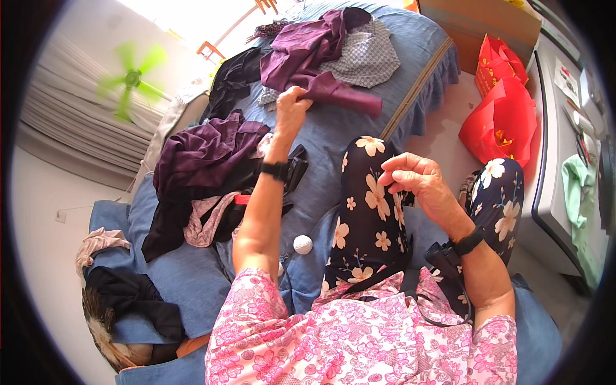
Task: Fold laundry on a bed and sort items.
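Note:
My left hand (pixel 291 105) grips the edge of a purple garment (pixel 308 53), apparently a shirt, spread on the blue sofa cover. One narrow part of it, like a sleeve, stretches to the right of my fist. Beneath lies a grey patterned cloth (pixel 368 53), partly covered. A second purple garment (pixel 207 149) is heaped left of my forearm, over black clothing (pixel 166 226) and a pink patterned cloth (pixel 204 224). Above my flower-print trousers (pixel 368 202), my right hand (pixel 418 180) hovers with loosely bent fingers and nothing visible in it.
A white ball-like object (pixel 302 244) rests beside my thigh. Red bags (pixel 500 120) stand on the floor at right, by a grey-topped cabinet (pixel 553 144) with a green cloth (pixel 577 192). A green-bladed fan (pixel 132 79) is at upper left. Black cloth (pixel 134 293) lies at lower left.

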The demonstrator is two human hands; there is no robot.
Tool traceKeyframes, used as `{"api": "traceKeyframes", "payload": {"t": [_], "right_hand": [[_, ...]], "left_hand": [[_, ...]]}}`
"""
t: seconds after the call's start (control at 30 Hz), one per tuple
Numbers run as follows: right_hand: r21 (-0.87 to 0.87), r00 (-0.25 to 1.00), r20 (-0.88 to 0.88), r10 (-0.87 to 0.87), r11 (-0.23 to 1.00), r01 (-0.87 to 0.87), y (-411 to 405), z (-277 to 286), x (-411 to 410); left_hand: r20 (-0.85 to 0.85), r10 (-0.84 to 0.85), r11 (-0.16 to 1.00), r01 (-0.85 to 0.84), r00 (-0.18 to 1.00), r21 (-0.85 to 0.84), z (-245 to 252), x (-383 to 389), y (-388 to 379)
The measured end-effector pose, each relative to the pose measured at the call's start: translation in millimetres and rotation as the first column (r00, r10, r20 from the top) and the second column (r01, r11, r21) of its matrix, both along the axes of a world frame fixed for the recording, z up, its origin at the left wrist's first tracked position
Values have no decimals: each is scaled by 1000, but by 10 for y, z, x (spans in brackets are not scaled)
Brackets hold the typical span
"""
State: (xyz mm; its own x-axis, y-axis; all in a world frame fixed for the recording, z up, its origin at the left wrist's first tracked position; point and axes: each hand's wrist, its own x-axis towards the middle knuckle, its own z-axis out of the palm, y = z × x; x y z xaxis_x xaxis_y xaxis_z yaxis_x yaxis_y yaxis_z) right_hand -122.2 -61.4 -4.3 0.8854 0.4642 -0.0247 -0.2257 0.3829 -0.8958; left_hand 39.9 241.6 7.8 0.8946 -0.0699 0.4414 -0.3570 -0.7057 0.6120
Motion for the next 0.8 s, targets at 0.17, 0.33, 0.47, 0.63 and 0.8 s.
{"api": "traceKeyframes", "payload": {"t": [0.17, 0.33, 0.47, 0.63, 0.8], "right_hand": [[292, 978, -196, 72, 956, -12, 63, 38, 14], [738, 919, -129, 373, 655, -162, 103, -133, -42], [531, 897, -382, 223, 847, 15, 268, -5, -250], [298, 971, -232, -56, 946, 125, 164, -221, -274], [-61, 999, 31, 36, 998, -34, -59, -126, -310]], "left_hand": [[-132, -71, 978, 43, 989, -204, 888, -1295, -306], [-2, -773, 608, 740, 634, -288, 1194, -2185, -802], [-181, -843, 536, 760, 507, -368, 929, -2548, -1039], [25, -283, 944, 283, 959, -168, 804, -2238, -853], [91, -165, 978, 151, 982, 143, 577, -1559, -528]]}}
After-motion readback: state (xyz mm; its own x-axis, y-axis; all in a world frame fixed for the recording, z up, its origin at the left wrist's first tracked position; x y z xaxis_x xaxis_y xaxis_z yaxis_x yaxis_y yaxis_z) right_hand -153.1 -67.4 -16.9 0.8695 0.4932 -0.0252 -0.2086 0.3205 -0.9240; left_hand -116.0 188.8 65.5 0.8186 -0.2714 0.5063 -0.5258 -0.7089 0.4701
